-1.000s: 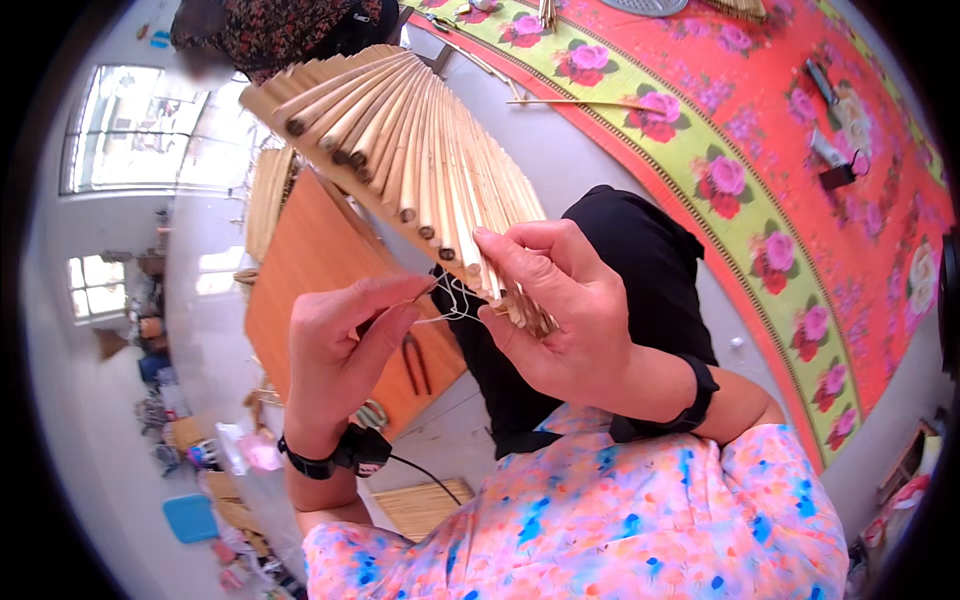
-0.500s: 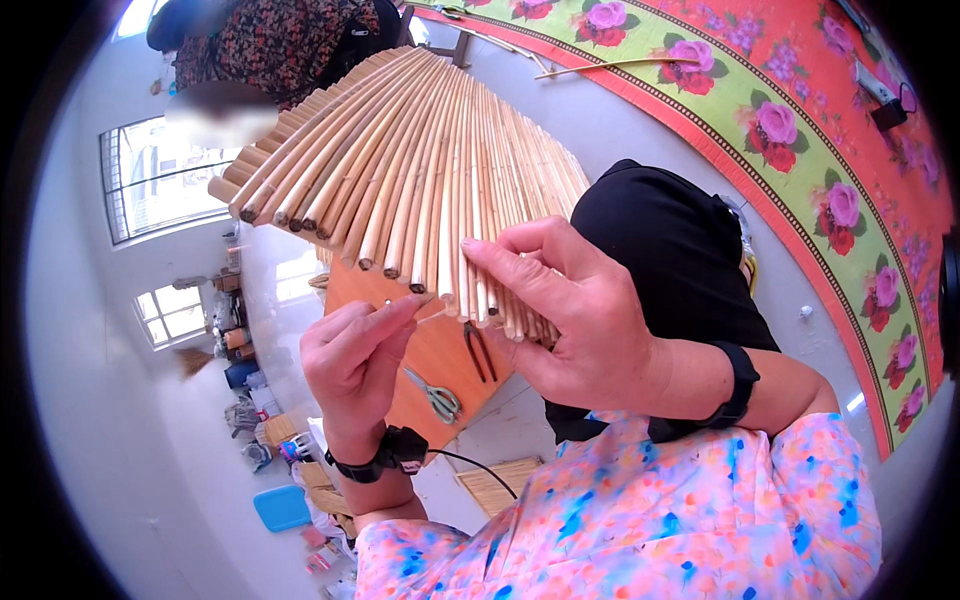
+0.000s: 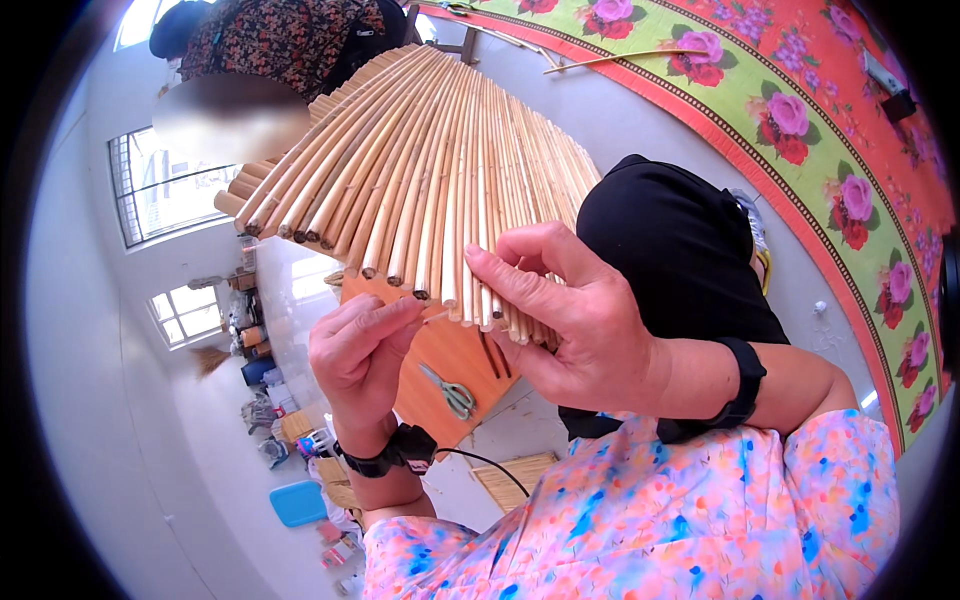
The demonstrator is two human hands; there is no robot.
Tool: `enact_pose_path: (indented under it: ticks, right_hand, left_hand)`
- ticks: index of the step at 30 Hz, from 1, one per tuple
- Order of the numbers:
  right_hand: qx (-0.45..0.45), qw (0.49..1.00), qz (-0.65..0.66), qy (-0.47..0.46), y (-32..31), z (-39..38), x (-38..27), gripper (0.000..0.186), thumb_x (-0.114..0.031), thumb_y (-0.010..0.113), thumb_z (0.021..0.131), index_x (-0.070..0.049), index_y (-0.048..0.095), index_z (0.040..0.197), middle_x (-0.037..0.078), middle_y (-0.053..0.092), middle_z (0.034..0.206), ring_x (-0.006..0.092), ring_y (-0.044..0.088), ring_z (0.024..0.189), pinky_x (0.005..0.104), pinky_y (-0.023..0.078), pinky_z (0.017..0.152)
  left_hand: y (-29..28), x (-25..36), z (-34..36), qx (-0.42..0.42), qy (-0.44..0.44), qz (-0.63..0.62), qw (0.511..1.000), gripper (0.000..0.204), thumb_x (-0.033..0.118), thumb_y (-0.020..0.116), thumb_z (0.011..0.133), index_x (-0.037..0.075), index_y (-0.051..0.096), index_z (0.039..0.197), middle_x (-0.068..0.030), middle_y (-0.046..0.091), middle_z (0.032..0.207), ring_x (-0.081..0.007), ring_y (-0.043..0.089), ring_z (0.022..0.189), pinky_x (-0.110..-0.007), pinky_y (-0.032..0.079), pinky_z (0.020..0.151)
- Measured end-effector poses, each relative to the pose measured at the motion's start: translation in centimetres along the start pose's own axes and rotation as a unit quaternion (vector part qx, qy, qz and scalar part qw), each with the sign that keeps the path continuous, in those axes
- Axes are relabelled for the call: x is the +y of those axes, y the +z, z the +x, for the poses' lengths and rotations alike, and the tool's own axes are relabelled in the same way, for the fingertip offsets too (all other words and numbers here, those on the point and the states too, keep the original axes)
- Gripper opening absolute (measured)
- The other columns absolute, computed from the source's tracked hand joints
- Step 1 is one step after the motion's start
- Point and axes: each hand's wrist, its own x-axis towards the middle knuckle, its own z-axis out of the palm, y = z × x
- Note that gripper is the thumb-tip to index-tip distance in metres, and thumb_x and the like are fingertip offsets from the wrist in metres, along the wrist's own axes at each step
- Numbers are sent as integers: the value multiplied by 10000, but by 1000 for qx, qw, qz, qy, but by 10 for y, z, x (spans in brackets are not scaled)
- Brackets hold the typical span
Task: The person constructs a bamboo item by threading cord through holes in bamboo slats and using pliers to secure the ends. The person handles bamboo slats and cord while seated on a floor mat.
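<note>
A fan-shaped mat of reed sticks [image 3: 400, 170] spreads out in front of me, its cut ends facing me. My right hand [image 3: 590, 310] grips the mat's near edge, with the thumb on top of the sticks and fingers underneath. At the stick ends just left of it, my left hand [image 3: 360, 350] is closed in a pinch. A thin pale strand [image 3: 437, 317] runs from its fingertips to the sticks. The strand's path under the mat is hidden.
Below the mat is an orange-brown board [image 3: 425, 345] bearing green-handled scissors [image 3: 458, 400] and a dark slender tool [image 3: 496, 355], partly hidden. A person in a flowered top [image 3: 285, 45] is at the far left. A floral cloth [image 3: 790, 120] lies at right, near my black-clad knee [image 3: 660, 240].
The whole view has shifted slightly, and the mat now covers more of the dark tool. Both hands keep nearly the same hold at the stick ends.
</note>
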Motion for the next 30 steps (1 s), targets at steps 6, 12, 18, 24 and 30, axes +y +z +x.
enact_pose_path:
  ticks: [6,12,18,24,30]
  right_hand:
    - [-7,1000,-11,6,-1,0,-2,575,32,658,662,24,590,1233,160,558,1045,317,603,886,352,521,743]
    - [-8,1000,-22,0,0,0,-2,557,30,647,668,32,594,1223,161,566,1058,321,608,905,356,517,777]
    - [-5,1000,-29,1,-1,1,-4,520,30,641,673,51,608,1192,163,585,1057,322,615,933,357,515,795]
    - [-6,999,-46,-26,-1,2,1,563,61,711,686,34,600,1237,144,568,1062,237,608,837,297,513,704]
    - [-9,999,-38,1,0,0,0,566,59,712,700,18,593,1252,146,545,1068,245,604,854,302,517,733]
  left_hand:
    - [7,-2,-1,13,-11,-32,999,126,-27,708,764,-36,679,887,-57,489,579,-152,468,500,-260,346,471]
    - [13,-4,-2,33,5,-47,998,97,-27,703,780,-44,660,866,-63,510,594,-153,482,511,-257,353,477]
    - [18,0,-2,42,-18,-50,998,86,-38,707,779,-42,645,839,-69,526,607,-151,499,523,-258,365,483]
    - [24,5,-1,61,-17,-37,997,93,-41,711,785,-41,633,837,-82,551,629,-161,522,532,-252,384,491]
    - [21,21,-2,34,-49,88,994,82,-32,676,827,-26,613,879,-112,615,716,-207,600,593,-265,442,527]
